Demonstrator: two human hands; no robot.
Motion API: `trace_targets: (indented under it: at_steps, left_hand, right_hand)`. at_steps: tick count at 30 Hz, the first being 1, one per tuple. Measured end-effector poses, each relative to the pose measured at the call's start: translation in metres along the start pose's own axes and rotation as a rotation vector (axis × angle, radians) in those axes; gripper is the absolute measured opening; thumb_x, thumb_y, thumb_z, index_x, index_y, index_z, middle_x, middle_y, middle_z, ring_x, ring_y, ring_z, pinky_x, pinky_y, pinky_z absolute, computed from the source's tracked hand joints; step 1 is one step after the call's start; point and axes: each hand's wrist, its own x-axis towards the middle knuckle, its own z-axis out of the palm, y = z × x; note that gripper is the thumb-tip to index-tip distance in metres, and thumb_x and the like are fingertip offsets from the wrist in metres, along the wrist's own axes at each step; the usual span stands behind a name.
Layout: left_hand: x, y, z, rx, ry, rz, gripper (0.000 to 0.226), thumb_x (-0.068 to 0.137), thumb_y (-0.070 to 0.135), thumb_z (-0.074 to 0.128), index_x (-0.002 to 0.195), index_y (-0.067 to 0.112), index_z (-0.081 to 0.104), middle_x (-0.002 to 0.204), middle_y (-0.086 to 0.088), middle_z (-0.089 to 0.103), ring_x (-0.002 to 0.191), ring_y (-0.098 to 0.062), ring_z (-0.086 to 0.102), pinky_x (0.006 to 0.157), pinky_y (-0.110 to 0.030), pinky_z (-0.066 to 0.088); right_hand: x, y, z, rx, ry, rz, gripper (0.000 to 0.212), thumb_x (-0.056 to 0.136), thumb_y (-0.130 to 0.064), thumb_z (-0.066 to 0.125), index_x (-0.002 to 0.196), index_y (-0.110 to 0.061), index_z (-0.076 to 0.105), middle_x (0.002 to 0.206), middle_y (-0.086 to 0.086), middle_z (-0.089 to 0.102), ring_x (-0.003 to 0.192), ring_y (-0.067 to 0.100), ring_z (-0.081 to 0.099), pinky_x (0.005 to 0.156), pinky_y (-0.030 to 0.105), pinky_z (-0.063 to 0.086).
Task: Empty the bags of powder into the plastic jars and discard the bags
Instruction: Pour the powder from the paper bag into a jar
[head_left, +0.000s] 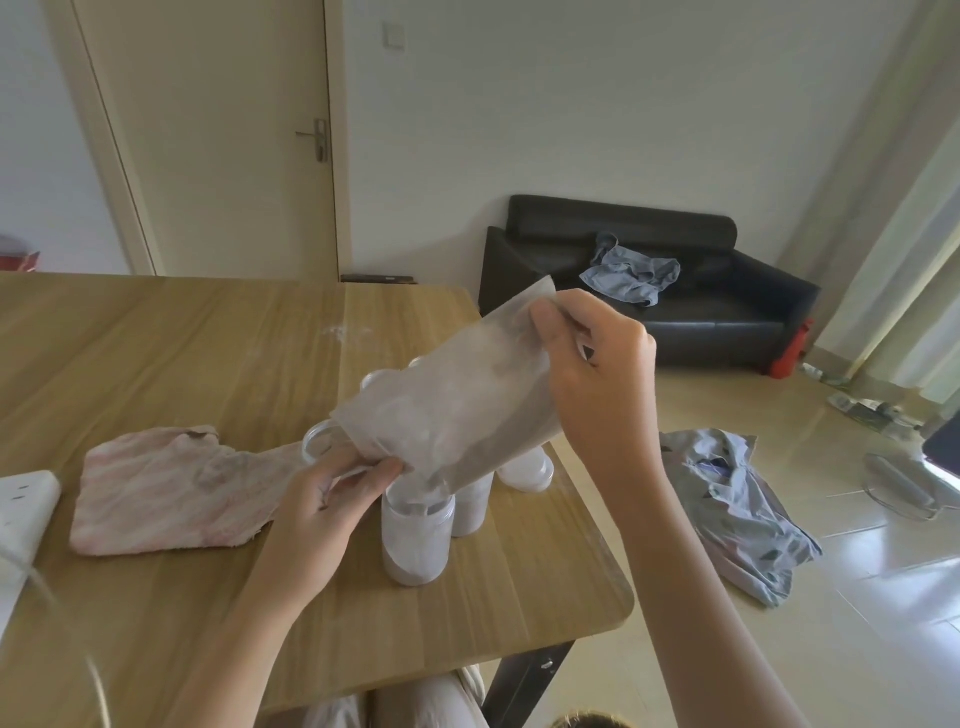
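Pale walls, a closed door (218, 140) and a black sofa (649, 280) are being seen beyond the wooden worktop (156, 353), where a pink cloth (171, 493) is lying at the left. A translucent bag (457, 410) is being held tilted, its lower mouth over the open jar (415, 540) near the right edge. The bag's low end is being pinched by the left hand (332, 499), and its raised far corner is being gripped by the right hand (597, 364). Other jars (524, 467) are standing just behind.

1 head-worn wide-angle view looks forward and down from close above the light wooden table (171, 332), toward the black leather sofa (691, 291) beyond.
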Motion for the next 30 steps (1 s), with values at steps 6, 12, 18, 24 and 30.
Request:
trace_targets:
  at_steps: [6, 12, 18, 24, 30]
  left_hand:
    - [0.0000, -0.0003, 0.0001, 0.001, -0.004, 0.008, 0.019, 0.091, 0.019, 0.062, 0.100, 0.012, 0.077, 0.103, -0.006, 0.076, 0.106, -0.015, 0.069, 0.088, -0.014, 0.050]
    - [-0.0007, 0.0006, 0.0008, 0.002, -0.013, 0.011, 0.018, 0.092, 0.019, 0.061, 0.099, 0.022, 0.078, 0.104, -0.003, 0.077, 0.106, -0.013, 0.070, 0.088, -0.013, 0.051]
    - [-0.0022, 0.0003, 0.0041, 0.062, 0.008, 0.006, 0.016, 0.091, 0.024, 0.062, 0.093, 0.028, 0.077, 0.100, 0.000, 0.077, 0.102, -0.010, 0.070, 0.084, -0.011, 0.050]
    - [-0.0035, 0.0007, 0.0059, 0.054, 0.006, 0.007, 0.016, 0.091, 0.025, 0.062, 0.094, 0.027, 0.077, 0.101, 0.000, 0.077, 0.103, -0.009, 0.070, 0.085, -0.011, 0.050]
    - [-0.0040, -0.0008, 0.0057, 0.035, 0.020, -0.006, 0.016, 0.089, 0.026, 0.063, 0.093, 0.028, 0.078, 0.101, 0.002, 0.078, 0.102, -0.007, 0.070, 0.084, -0.010, 0.050]
  right_hand:
    - [0.0012, -0.0009, -0.0004, -0.004, -0.030, 0.002, 0.019, 0.097, -0.011, 0.057, 0.085, -0.011, 0.071, 0.076, -0.007, 0.068, 0.076, 0.002, 0.062, 0.070, 0.009, 0.047]
    - [0.0016, -0.0022, -0.0012, 0.006, -0.039, 0.004, 0.020, 0.097, -0.011, 0.057, 0.083, -0.011, 0.070, 0.073, -0.008, 0.067, 0.073, 0.001, 0.062, 0.068, 0.008, 0.044]
    - [0.0009, -0.0028, -0.0004, -0.012, -0.048, -0.002, 0.019, 0.097, -0.011, 0.057, 0.082, -0.011, 0.070, 0.073, -0.009, 0.066, 0.074, 0.002, 0.061, 0.070, 0.013, 0.048]
    - [0.0020, -0.0040, 0.0001, -0.018, -0.029, -0.007, 0.019, 0.096, -0.010, 0.057, 0.083, -0.008, 0.070, 0.073, -0.009, 0.065, 0.072, -0.002, 0.060, 0.069, 0.008, 0.044]
    - [0.0018, -0.0051, 0.0027, -0.024, -0.042, -0.011, 0.019, 0.096, -0.010, 0.058, 0.083, -0.007, 0.071, 0.074, -0.004, 0.067, 0.074, 0.005, 0.060, 0.068, 0.013, 0.046]
